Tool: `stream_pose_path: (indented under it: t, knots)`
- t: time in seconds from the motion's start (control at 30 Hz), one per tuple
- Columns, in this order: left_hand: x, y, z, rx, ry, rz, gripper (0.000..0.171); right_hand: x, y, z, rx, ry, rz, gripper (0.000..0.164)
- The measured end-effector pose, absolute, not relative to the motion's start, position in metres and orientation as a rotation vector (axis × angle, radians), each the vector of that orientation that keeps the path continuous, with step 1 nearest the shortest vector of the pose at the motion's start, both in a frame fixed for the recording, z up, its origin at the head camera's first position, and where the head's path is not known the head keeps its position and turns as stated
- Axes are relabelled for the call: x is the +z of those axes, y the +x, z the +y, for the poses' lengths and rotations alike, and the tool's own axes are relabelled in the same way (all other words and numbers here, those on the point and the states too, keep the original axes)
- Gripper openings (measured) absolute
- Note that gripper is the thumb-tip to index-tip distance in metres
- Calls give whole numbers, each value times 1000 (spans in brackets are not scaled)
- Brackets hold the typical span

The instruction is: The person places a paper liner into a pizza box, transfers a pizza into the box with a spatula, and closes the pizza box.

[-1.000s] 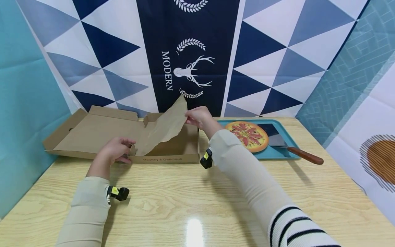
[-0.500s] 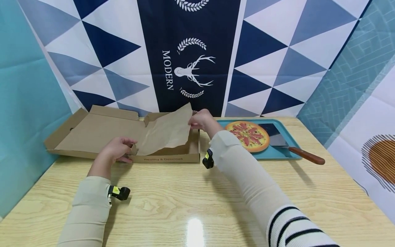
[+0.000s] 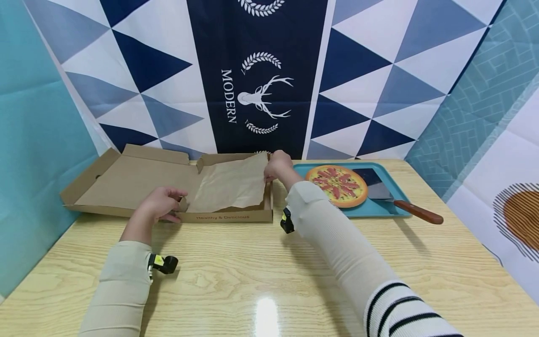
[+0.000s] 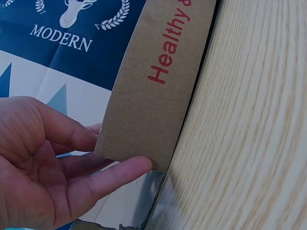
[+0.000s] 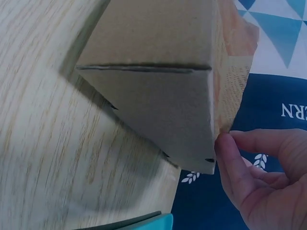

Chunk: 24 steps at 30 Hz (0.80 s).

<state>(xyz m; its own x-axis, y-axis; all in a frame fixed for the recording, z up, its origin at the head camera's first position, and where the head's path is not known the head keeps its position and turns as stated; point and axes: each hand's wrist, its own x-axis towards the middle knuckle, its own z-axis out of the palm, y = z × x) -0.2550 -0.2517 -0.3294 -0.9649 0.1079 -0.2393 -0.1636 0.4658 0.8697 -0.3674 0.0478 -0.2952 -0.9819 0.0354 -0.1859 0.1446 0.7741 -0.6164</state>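
Observation:
An open cardboard pizza box (image 3: 227,217) lies at the back of the table, its lid (image 3: 130,180) folded out to the left. My left hand (image 3: 162,203) holds the end of the box's front wall, with the thumb on the printed outer face, as the left wrist view shows. A sheet of brown paper (image 3: 231,182) spreads over the box's base, its right edge near the right wall. My right hand (image 3: 278,164) pinches the paper's far right part between thumb and index finger. In the right wrist view, printing shows on the paper (image 5: 235,81) beside the box's side wall (image 5: 158,105).
To the right of the box stands a teal tray (image 3: 370,215). On it lie a round pizza (image 3: 337,186) and a server with a wooden handle (image 3: 417,212), which juts over the tray's front right edge. A patterned cloth (image 3: 353,70) hangs behind the table.
My right hand has moved right and slightly down with the paper, which has come down from a steep tilt to lie flatter over the box's base. My left hand has stayed on the front wall.

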Motion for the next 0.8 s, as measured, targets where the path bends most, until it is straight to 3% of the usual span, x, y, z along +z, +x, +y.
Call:
stream_pose_path:
  t: [0.17, 0.4, 0.53, 0.8]
  knots:
    - [-328, -254, -251, 1499, -35, 2453, 51, -293, -365, 52, -863, 64, 2933, 5]
    - [-328, -252, -250, 1495, -35, 2459, 51, -288, -361, 59, -841, 4, 2989, 22]
    - [-329, -252, -250, 1486, -34, 2469, 51, -285, -357, 64, -923, -9, 2958, 24]
    - [-331, -253, -248, 1466, -29, 2491, 50, -283, -344, 77, -982, -84, 2917, 5]
